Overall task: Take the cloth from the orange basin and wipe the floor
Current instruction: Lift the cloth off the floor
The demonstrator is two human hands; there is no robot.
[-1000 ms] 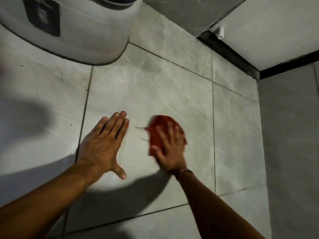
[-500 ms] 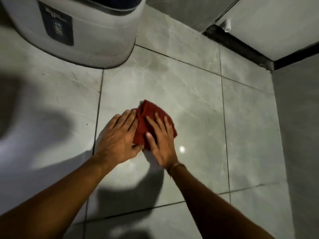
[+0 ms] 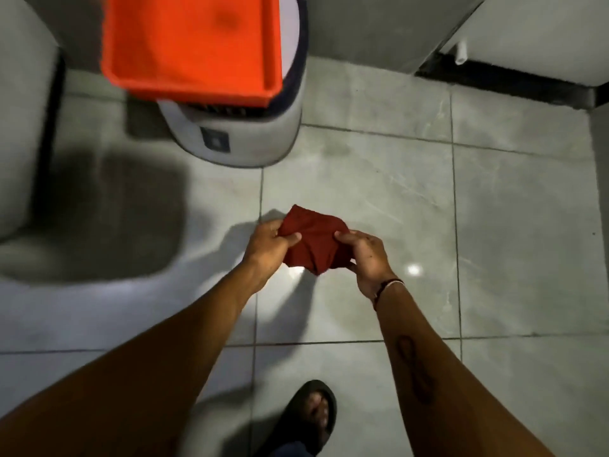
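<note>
Your sandalled foot [image 3: 311, 415] stands on the grey floor [image 3: 379, 179]; above it your left hand [image 3: 268, 240] and right hand [image 3: 365, 253] each pinch an edge of the red cloth [image 3: 313, 244], held clear of the tiles. Fold it into a flat pad — then press down evenly. Beyond, the orange basin [image 3: 191, 44] sits atop a white bin [image 3: 250, 136] — empty.

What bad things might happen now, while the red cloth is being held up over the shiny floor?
1. The grey tiled floor shines with glare spots, so it may be wet; the foot in the black sandal might slip.
2. The orange plastic basin overhangs the white round appliance and might tip if bumped.
3. The left hand and right hand only pinch the dark red cloth; it might drop.
</note>
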